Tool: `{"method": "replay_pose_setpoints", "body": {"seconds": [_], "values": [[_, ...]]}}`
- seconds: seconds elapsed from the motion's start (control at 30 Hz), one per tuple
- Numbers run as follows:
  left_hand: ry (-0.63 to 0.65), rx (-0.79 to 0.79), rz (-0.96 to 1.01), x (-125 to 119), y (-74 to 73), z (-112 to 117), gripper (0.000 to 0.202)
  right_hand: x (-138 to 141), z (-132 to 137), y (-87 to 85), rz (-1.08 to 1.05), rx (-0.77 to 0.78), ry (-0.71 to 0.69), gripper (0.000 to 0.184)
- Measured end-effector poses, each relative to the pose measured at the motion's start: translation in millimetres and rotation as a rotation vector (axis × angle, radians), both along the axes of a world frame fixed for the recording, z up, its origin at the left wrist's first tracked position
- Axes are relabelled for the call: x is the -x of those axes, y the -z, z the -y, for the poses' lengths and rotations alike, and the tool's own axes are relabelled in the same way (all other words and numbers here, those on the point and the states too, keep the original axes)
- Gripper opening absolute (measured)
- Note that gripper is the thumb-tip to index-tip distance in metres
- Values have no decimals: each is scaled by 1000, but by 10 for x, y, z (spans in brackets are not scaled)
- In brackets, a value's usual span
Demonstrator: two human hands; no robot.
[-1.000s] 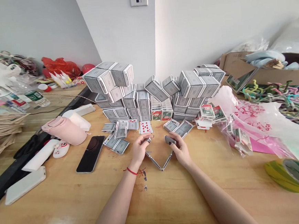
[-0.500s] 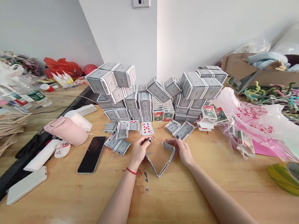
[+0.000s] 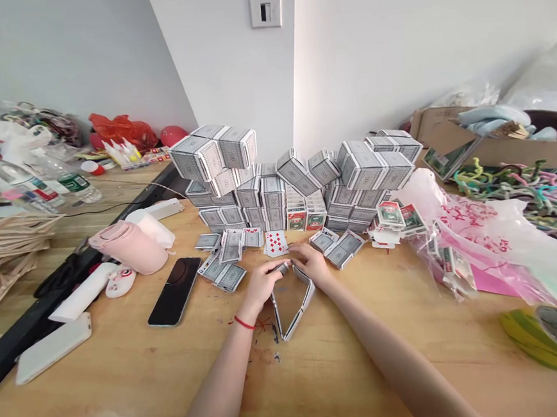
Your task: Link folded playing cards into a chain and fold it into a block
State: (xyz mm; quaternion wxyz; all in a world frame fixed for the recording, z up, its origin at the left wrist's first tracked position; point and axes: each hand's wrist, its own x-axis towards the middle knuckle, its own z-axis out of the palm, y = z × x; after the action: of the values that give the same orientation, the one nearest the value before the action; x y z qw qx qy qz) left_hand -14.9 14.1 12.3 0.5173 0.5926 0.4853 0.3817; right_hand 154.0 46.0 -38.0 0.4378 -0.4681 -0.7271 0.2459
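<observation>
Between my hands a folded strip of playing cards (image 3: 294,323) stands on edge on the table, its sharp corner toward me. The fingers of my left hand (image 3: 262,284) are closed on the strip's left end. My right hand (image 3: 314,267) has its fingers pressed round the right end; the two ends meet or nearly meet, partly hidden by my fingers. Just beyond lie a face-up diamond card (image 3: 276,243), loose folded cards (image 3: 230,276) on the left and more folded cards (image 3: 344,248) on the right. A wall of card blocks (image 3: 272,199) rises behind them.
A black phone (image 3: 174,292), a pink bottle (image 3: 130,247) and a white power bank (image 3: 53,348) lie left. Card boxes (image 3: 391,215), a pink plastic bag (image 3: 467,219) and yellow-green tape (image 3: 524,337) are right. A cardboard box (image 3: 510,152) stands at the back right.
My right hand has moved left, bringing its end of the card strip up to my left hand's end. The gap between the ends has narrowed. The view has shifted slightly.
</observation>
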Motion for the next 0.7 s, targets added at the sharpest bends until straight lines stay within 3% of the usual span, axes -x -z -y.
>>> {"method": "replay_pose_setpoints", "body": {"seconds": [0.13,0.3,0.5,0.7], "values": [[44,-20,-55,61,-4,-22,43,102,-169,7,249,-37,-80,46],[41,-81,-147,90,-7,-30,44,181,-214,1,453,-108,-50,27],[48,-145,-174,98,17,-36,44,194,-141,19,458,-188,-15,29],[18,-138,-228,101,41,-45,42,120,-78,34,382,-250,155,25]]}}
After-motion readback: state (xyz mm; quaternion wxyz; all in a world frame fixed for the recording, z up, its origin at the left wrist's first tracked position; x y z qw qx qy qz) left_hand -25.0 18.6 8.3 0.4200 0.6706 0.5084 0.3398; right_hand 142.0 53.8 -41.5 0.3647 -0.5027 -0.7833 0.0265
